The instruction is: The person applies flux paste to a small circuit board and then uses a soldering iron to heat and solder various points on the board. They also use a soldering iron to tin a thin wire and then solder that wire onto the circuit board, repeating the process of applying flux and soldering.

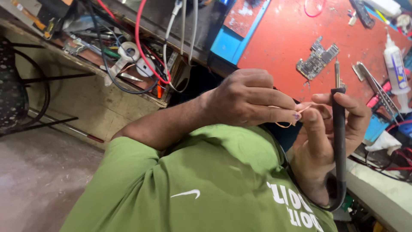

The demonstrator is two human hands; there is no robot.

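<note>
Soldering iron [339,129], black-handled and tip up, stands gripped in the right hand [328,141], fingers wrapped round it. Just left of the iron, the left hand [251,99] pinches a thin orange wire [286,122] between thumb and fingertips. Beyond the iron's tip, a small circuit board [316,59] lies on the red mat [279,38]; a white bottle [396,68] stands right of it.

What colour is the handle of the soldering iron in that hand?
Black. The soldering iron handle, held in the right hand, shows clearly in the head view.

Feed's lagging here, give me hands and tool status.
Left hand pinching thin orange wire. Right hand gripping black soldering iron, tip up. Circuit board on red mat, untouched.
</note>
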